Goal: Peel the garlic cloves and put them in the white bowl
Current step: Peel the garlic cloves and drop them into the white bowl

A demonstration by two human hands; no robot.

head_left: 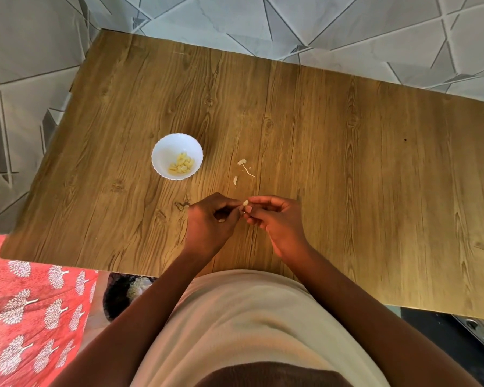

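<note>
A small garlic clove (245, 203) is pinched between the fingertips of both hands above the wooden table (347, 163). My left hand (211, 219) grips it from the left with curled fingers. My right hand (274, 216) holds it from the right. The white scalloped bowl (162, 152) stands up and to the left of my hands, holding several pale yellow peeled cloves (181, 163). Loose bits of garlic skin (243, 166) lie on the table between the bowl and my hands.
The table's near edge runs just in front of my body. Red patterned cloth (31, 311) lies at the lower left, beside a dark container (120, 297) under the table edge. Grey tiled floor surrounds the table's far and left sides.
</note>
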